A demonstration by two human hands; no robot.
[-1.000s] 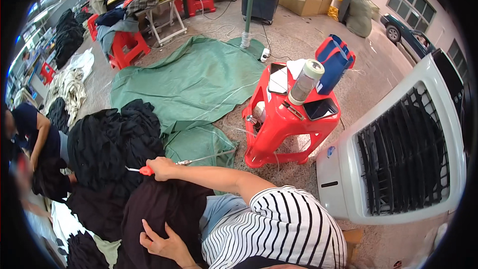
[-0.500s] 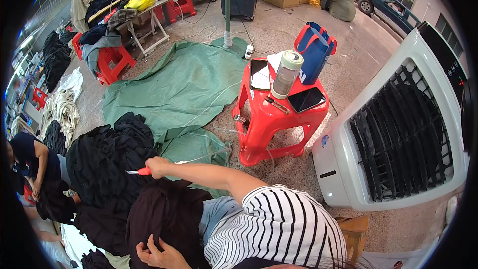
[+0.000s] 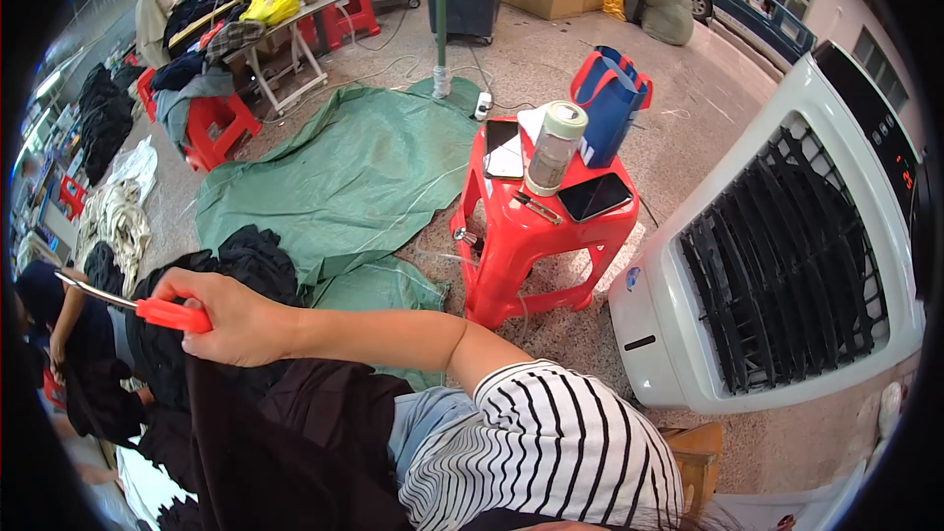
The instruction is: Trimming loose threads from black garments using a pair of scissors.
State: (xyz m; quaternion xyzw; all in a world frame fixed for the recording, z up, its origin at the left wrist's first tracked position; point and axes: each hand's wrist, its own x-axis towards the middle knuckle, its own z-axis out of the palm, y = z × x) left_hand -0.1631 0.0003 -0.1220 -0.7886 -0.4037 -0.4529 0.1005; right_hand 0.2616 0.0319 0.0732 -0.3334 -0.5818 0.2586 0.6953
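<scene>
My right hand is closed around the red handle of scissors, whose slim metal blades point left, away from my arm. Dark brown cloth lies over my lap and rises to just beneath this hand. Whether the fingers also grip the cloth, I cannot tell. My left hand is out of sight. A heap of black cloth lies behind my right hand.
At the right, a red stool carries a glass jar, two phones, a pen and a blue bag. Beside it stands a white air cooler. A green tarp covers floor ahead. Another person bends over dark cloth at left.
My right hand has moved left and closer with the scissors. The brown cloth beneath it has risen. My left hand, earlier spread on the cloth, is no longer visible.
</scene>
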